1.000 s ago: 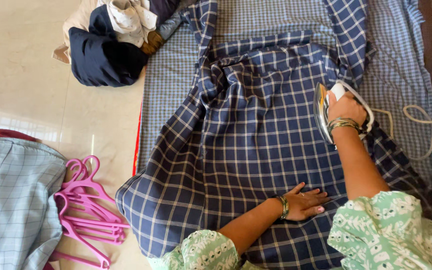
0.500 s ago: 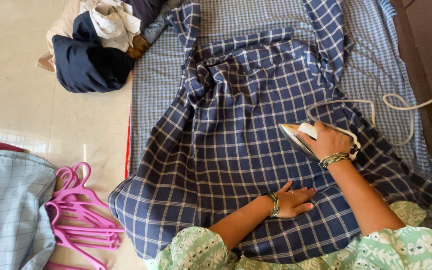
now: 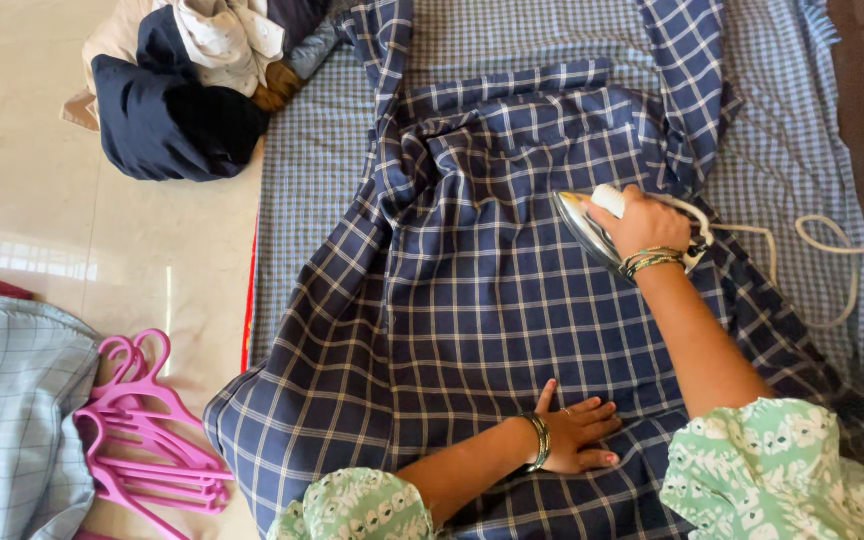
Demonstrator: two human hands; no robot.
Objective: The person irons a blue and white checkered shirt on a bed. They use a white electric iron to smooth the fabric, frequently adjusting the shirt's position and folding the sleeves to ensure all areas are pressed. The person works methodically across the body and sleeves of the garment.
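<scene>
Navy checked shirt [image 3: 472, 300] lay flat — right hand [image 3: 647, 225], fingers wrapped round the iron [image 3: 592, 230], had slid it back up; left hand [image 3: 577, 435] pressed open-fingered.

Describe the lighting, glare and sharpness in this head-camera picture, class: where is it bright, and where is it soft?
Head view: soft, even daylight; bright glare on the glossy floor at left; the iron's metal soleplate shines, held by the right hand; the left hand on the checked shirt casts only a faint shadow; the green sleeves at the bottom edge look slightly soft.
</scene>
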